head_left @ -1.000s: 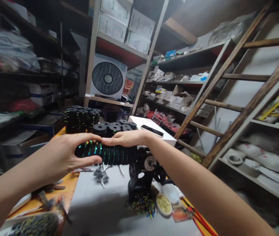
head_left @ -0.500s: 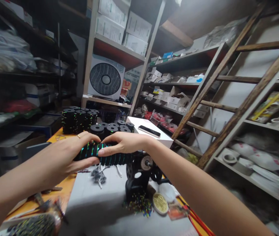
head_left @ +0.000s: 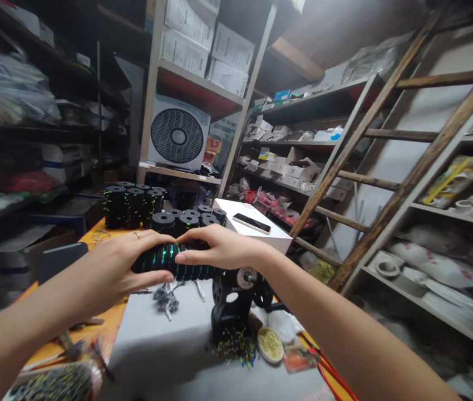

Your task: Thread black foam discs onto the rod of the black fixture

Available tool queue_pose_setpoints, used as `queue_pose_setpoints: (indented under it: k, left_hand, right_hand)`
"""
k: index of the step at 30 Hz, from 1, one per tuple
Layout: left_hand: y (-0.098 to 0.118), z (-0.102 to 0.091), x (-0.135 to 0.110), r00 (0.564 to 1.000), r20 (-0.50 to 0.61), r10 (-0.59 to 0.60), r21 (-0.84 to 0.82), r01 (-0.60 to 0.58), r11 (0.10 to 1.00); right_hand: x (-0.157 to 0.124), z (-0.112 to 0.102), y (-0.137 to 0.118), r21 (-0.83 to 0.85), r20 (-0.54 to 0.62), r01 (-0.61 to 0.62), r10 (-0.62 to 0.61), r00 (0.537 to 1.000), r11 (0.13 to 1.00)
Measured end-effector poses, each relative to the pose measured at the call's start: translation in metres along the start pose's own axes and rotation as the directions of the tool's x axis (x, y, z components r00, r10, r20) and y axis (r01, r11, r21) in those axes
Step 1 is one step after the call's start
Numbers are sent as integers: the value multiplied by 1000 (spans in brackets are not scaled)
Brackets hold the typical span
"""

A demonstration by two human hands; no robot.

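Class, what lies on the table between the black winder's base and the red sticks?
A round dish of yellow beads and a reddish card, seen in the head view.

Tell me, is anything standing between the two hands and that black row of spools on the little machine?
Nothing visible does. The left hand and the right hand both grip the row of black spools directly, side by side, beside the black machine. Fingers lie straight on the spools.
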State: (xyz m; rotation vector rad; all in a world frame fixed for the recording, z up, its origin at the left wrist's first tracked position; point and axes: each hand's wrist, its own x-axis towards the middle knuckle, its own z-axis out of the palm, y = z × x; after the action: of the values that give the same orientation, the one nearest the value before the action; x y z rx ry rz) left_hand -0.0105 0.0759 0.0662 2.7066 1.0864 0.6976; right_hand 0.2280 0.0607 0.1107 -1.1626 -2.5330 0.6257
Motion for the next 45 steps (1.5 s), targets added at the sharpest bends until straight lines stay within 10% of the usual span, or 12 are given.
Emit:
queue_pose_setpoints:
  k: [14,29,41,45]
  left_hand:
    - [2,-2,2,999,-38,20,47,-18,999]
    - [22,-3,11,998,35,-44,130,39,991]
    - [22,-4,7,1000,30,5,151,-9,988]
    - [22,-6,9,998,58,-13,164,4,986]
  right_hand:
    - [-16,35,3,-136,-369,114,-157,916,984]
    - [-21,22,1,-55,-220,-17,4,976,998]
    - [7,-7,21,123,195,-157,131,972,980]
    - [2,-10,13,66,135,-103,94,986,992]
